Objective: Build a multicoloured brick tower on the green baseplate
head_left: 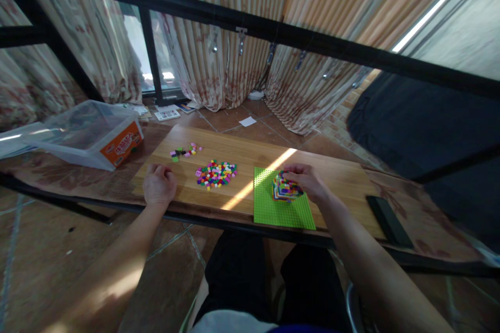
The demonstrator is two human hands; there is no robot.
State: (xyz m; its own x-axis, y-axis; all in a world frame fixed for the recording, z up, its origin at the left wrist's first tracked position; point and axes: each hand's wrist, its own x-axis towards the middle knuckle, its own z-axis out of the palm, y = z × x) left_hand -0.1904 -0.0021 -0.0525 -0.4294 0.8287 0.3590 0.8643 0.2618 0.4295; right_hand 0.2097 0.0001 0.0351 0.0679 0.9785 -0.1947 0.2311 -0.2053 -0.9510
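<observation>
A hollow-looking block of stacked multicoloured building bricks [287, 191] stands on a bright green studded baseplate [265, 212]. My right hand [307, 181] reaches over its far right side, thumb and fingers pinched together at the top edge. Whatever is between those fingertips is too small to make out. Left of the baseplate lies a pile of loose small bricks [216, 174] in many colours. My left hand [159, 186] rests on the wooden board, left of that pile, with its fingers curled in; the inside of the fist is hidden. A smaller brick cluster [185, 152] lies just beyond it.
The wooden board [242, 151] rests on a cloth-covered table. A clear plastic bin [89, 130] with an orange label stands at the left. A dark flat oblong object [388, 221] lies at the right. A black metal bar [242, 23] crosses in front of the curtains.
</observation>
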